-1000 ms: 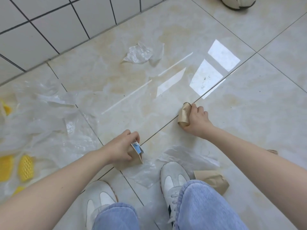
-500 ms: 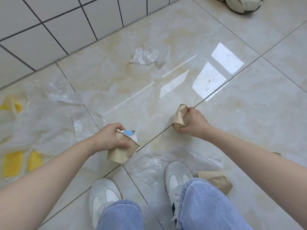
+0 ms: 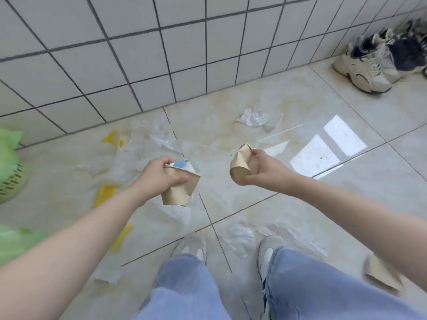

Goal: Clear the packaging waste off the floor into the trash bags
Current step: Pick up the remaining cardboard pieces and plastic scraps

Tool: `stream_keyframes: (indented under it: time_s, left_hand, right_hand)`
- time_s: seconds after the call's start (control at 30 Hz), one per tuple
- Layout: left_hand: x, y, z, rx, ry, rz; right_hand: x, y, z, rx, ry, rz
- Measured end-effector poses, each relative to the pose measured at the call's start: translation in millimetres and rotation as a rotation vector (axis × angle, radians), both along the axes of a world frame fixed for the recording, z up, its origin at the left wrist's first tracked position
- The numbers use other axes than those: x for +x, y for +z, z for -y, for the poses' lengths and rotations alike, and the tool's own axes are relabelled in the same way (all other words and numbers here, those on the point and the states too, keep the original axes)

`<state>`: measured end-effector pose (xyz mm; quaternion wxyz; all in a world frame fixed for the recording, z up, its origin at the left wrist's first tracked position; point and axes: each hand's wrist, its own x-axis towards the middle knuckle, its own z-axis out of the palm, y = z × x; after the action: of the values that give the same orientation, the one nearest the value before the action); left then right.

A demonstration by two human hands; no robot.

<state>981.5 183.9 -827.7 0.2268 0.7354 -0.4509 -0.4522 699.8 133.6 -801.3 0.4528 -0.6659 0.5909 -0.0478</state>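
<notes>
Left hand (image 3: 161,179) grips brown paper wad (image 3: 179,188) with blue-white scrap. Right hand (image 3: 261,169) grips second brown wad (image 3: 240,166). Green trash bag (image 3: 10,162) lies far left of both, nearer left hand. Clear plastic (image 3: 253,117) remains on floor (image 3: 288,98), right of bag.

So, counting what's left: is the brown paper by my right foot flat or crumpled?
Crumpled: the brown paper lies creased on the floor tiles.

Left hand (image 3: 159,175) grips crumpled brown paper with blue-white label (image 3: 179,187); right hand (image 3: 263,170) grips brown paper scrap (image 3: 240,165), both held above floor (image 3: 381,181). Clear plastic wrap (image 3: 253,117) near tiled wall (image 3: 161,54). Green trash bag (image 3: 9,167) at left edge. Sneakers (image 3: 381,58) top right.
</notes>
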Motion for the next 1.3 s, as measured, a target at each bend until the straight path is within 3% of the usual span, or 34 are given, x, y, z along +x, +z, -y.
stream_keyframes:
  time_s: [0.27,0.53,0.77,1.03,1.3]
  left_hand:
    - [84,83,-77,-0.183,0.19,0.002]
    - [163,139,-155,-0.253,0.31,0.099]
    - [238,156,-234,-0.258,0.484,0.264]
    - [301,135,-322,-0.189,0.753,0.422]
    - [315,98,-362,-0.139,0.847,0.568]
  right_hand:
    - [105,101,-26,-0.173,0.307,-0.083]
    - [214,152,-78,-0.234,0.526,-0.095]
    - [311,151,-129,-0.268,0.765,-0.065]
    - [404,128,-191,-0.355,1.056,-0.028]
    - [456,109,-228,-0.83,1.317,-0.052]
